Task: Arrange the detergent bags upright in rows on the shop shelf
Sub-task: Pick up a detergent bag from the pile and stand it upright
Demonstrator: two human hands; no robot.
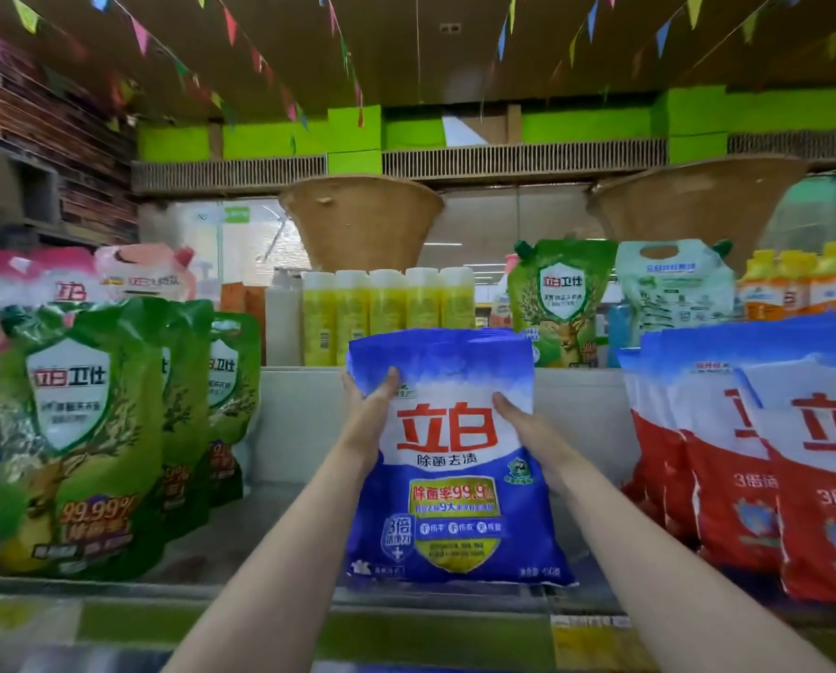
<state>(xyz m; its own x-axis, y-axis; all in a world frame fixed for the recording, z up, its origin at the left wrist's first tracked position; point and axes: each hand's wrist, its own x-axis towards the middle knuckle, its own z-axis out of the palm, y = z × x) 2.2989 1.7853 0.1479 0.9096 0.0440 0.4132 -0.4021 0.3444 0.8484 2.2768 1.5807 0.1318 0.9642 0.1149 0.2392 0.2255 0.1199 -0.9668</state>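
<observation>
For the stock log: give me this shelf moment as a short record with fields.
held item: blue detergent bag, upright, front facing out
left hand: gripping the bag's upper left edge
right hand: gripping the bag's upper right edge
bag position: bottom edge near the shelf front, middle gap
left neighbours: green pouches, standing in a row
right neighbours: red and white bags, standing in a row
behind: yellow bottles on a higher level

I count one blue detergent bag [447,459] standing on the shelf [280,522], my landmark. Left of it stand three green pouches [78,444] in a row; behind those, about three pink pouches [73,279]. Right of it I make out three red-and-blue bags [741,459]. Behind it stand five yellow bottles [389,315] and two woven baskets [362,221].
</observation>
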